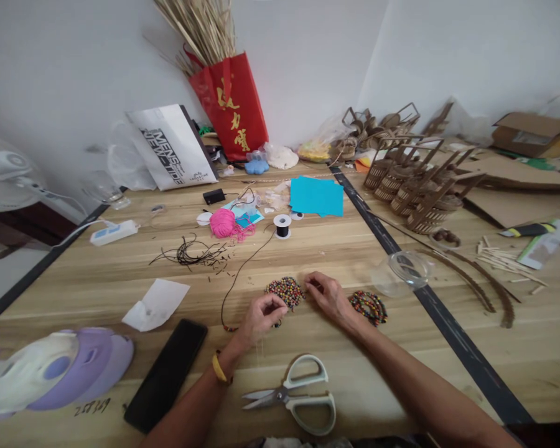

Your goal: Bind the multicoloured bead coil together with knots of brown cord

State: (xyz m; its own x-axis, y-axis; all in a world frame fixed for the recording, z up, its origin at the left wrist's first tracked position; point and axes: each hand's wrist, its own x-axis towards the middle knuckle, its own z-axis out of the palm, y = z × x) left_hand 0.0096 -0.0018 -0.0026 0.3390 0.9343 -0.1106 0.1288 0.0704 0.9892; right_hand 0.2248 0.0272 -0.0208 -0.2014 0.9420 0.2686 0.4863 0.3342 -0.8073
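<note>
Pinching closed at the fingertips, the left hand (262, 317) and right hand (330, 297) are working close together; whether anything is between their fingers, I cannot tell. Loose beads (285, 289) are lying heaped between them. Black cord (234, 281), partly beaded, is running from a spool (282, 229) at the heap's twelve o'clock toward the left hand. Beaded coils (378, 309) are resting at three, scissors (282, 394) at six, a phone (167, 375) at eight.
</note>
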